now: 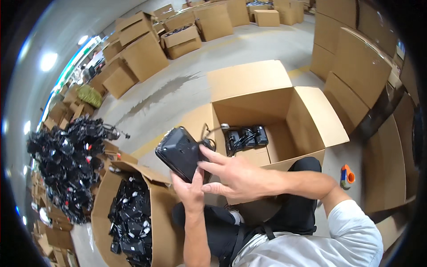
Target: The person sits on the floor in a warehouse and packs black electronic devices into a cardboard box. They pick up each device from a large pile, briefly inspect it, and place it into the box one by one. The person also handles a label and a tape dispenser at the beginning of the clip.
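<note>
A black plastic housing (179, 150), boxy with rounded corners and a coiled cable at its right side, is tilted up in front of me. My left hand (191, 189) grips it from below. My right hand (229, 173) lies against its right side near the cable (207, 141), fingers stretched and apart. Beyond the right hand stands an open cardboard box (289, 129). Several similar black units (254, 135) with cables lie inside it, next to a cardboard piece (255, 156). Whether my right fingertips pinch the cable is hard to see.
At my left, a carton (162, 213) holds many black units (130, 218). Behind it rises a tall heap of black parts (66, 164). An orange and blue tape dispenser (347, 176) lies on the floor at right. Stacked cartons (356, 66) stand beyond it, others along the back.
</note>
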